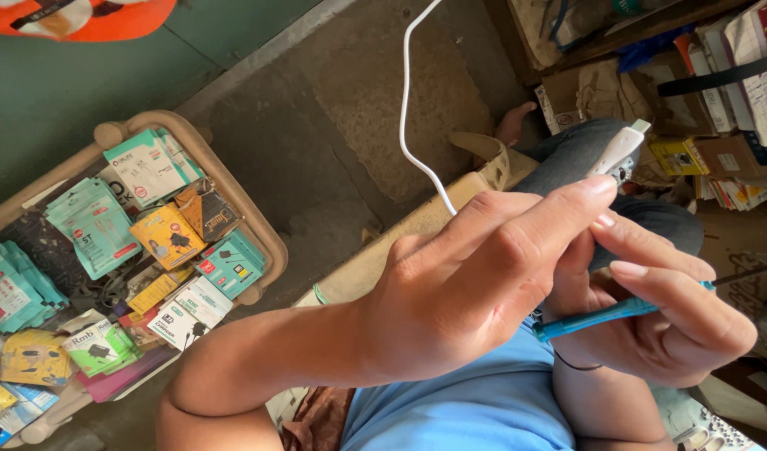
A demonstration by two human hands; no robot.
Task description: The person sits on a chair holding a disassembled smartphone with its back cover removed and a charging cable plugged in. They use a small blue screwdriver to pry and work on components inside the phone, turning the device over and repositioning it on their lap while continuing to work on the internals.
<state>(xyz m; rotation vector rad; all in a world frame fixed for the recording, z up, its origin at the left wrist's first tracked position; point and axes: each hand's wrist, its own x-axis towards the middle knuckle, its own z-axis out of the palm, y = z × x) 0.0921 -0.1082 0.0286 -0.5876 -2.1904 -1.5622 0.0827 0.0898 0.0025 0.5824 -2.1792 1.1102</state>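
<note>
Sitting above a concrete floor (342,108) beside a tray (258,225) of packets, we raise our left hand (475,284), pinching a white cable plug (619,150); our right hand (676,317) grips a blue tool (596,317).

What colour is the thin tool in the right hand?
Blue tool, held in the right hand; head view.
</note>
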